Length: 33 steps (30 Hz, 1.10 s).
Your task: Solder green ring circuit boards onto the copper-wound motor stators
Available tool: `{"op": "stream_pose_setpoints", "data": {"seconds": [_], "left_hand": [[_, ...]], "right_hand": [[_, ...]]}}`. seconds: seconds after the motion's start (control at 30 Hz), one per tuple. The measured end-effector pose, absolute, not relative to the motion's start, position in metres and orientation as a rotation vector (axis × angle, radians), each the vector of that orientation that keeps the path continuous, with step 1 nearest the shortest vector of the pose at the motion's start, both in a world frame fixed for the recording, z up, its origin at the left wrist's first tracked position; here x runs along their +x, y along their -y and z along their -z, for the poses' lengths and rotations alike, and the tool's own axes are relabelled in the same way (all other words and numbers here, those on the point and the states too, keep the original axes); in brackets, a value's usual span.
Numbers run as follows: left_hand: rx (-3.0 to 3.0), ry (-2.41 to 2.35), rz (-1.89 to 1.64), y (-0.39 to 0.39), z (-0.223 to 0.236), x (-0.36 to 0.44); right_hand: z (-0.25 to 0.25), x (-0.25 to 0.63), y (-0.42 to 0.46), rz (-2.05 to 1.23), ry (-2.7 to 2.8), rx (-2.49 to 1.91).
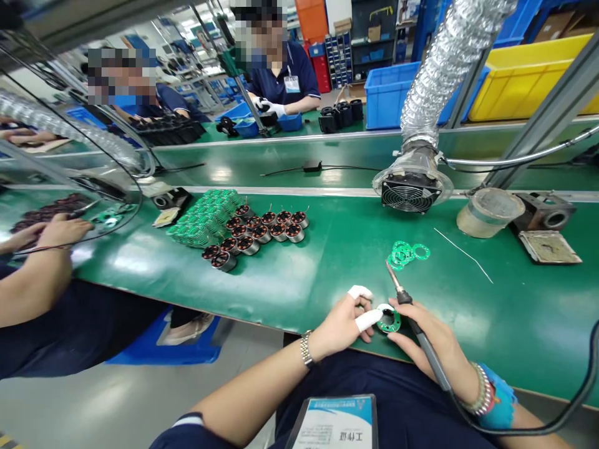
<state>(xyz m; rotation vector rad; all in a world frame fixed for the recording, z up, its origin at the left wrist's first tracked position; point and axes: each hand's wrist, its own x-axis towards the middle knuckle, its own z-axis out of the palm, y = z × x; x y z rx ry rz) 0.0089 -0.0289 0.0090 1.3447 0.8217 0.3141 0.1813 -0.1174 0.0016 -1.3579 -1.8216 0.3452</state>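
Green ring-shaped circuit board (389,324) sits on the green workbench (327,280) close to its near edge, between both hands. Left hand (339,327): fingers pressed together, two in white finger cots (368,320), the lower cot lying against the board's rim in what looks like a pinch. Right hand (433,333): curled pen-style round a soldering iron (433,365), lower fingers beside the board's far side. Iron tip points up and away, clear of the board. Just beyond the tip, a small pile of loose green rings (407,254); to the right, a thin metal wire (463,255) on the bench. Farther left, a stack of green boards (203,218) beside rows of small motor stators (257,231) with copper windings. Ahead, a fan extractor (409,190) on silver ducting (449,62). Far right, a round tin (489,212) beside a dark metal block (543,212). At left, a co-worker's hand (63,231) rests over the bench.
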Motion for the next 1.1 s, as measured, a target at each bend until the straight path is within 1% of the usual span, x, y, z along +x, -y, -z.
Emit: {"op": "stream_pose_setpoints", "data": {"seconds": [0.2, 0.3, 0.37, 0.43, 0.57, 0.7, 0.8, 0.97, 1.1], "left_hand": [[2.096, -0.699, -0.211, 0.023, -0.025, 0.011], [2.162, -0.685, -0.17, 0.012, -0.026, 0.02], [2.132, -0.75, -0.201, -0.01, -0.026, 0.027], [2.115, -0.909, -0.276, -0.049, -0.025, 0.036], [2.148, -1.377, -0.439, -0.16, -0.027, 0.073], [2.149, -1.56, -0.449, -0.259, -0.026, 0.117], [2.15, -1.647, -0.421, -0.3, -0.019, 0.141], [2.187, -1.696, -0.355, -0.318, -0.008, 0.149], [2.309, -1.636, -0.408, -0.296, -0.022, 0.126]], "right_hand": [[-0.012, 0.203, 0.114, -0.29, 1.614, -1.575], [-0.017, 0.224, 0.111, -0.227, 1.545, -1.656], [-0.019, 0.239, 0.11, -0.182, 1.502, -1.716], [-0.019, 0.252, 0.109, -0.13, 1.441, -1.78], [-0.012, 0.266, 0.107, -0.04, 1.33, -1.839], [0.001, 0.267, 0.104, -0.023, 1.352, -1.752], [0.009, 0.264, 0.101, -0.064, 1.44, -1.681], [0.017, 0.262, 0.093, -0.22, 1.504, -1.747], [0.02, 0.266, 0.078, -0.248, 1.625, -1.764]]}}
